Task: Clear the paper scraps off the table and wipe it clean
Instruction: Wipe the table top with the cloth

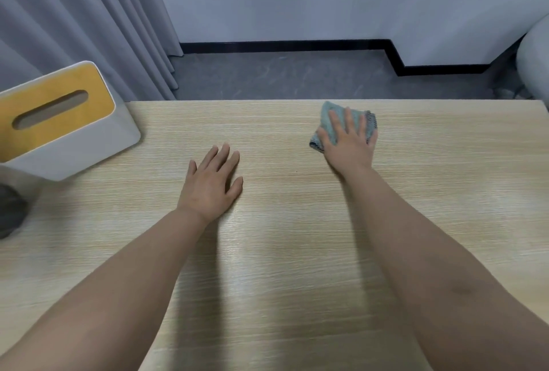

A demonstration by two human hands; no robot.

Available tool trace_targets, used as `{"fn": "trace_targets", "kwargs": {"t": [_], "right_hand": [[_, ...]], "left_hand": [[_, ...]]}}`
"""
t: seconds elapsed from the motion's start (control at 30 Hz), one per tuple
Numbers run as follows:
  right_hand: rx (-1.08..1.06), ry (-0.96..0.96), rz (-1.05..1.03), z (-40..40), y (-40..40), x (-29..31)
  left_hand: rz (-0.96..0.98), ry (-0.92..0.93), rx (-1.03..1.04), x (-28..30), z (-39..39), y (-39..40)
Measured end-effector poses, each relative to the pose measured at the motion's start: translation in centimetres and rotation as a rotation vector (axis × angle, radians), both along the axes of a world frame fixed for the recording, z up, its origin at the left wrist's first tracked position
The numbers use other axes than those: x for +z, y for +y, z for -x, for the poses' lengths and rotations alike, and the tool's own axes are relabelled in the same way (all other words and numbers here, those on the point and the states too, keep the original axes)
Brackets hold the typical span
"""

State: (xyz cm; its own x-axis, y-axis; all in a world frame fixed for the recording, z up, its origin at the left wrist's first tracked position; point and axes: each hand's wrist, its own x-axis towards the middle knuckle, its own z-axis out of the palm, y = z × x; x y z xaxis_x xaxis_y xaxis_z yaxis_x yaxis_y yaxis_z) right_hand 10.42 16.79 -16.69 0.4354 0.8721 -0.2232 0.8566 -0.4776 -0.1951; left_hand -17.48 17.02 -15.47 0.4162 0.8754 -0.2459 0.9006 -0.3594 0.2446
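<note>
The table (297, 252) looks like pale wood-grain laminate, smooth, with a soft sheen near the front. The cloth (332, 116) is a teal, nubby woven fabric — matt, its edge darker and speckled. The tissue box (98, 145) seems smooth matt white plastic with a yellow wood-like lid. The curtain (74, 14) is grey draped fabric — matt.

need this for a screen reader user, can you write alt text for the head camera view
A person's right hand presses a folded blue-grey cloth flat near the far edge of a light wooden table, while the left hand rests open on the tabletop. A white tissue box with a yellow top stands at the left.
</note>
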Motion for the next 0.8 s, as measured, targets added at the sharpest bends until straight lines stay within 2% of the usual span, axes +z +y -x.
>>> {"fn": "trace_targets", "kwargs": {"t": [0.13,0.4,0.57,0.8], "right_hand": [[-0.080,-0.021,0.017,1.4,-1.2,-0.1],[0.212,-0.031,0.011,9.3,-3.9,0.0],[0.345,0.014,0.023,6.4,-4.7,0.2],[0.295,0.005,0.069,3.0,-5.7,0.8]], "left_hand": [[0.025,0.021,-0.015,0.3,0.3,-0.8],[0.065,0.041,-0.050,0.9,0.7,-1.7],[0.089,0.003,-0.058,1.0,1.3,-2.1],[0.121,0.021,-0.139,1.4,2.4,-2.5]]}}
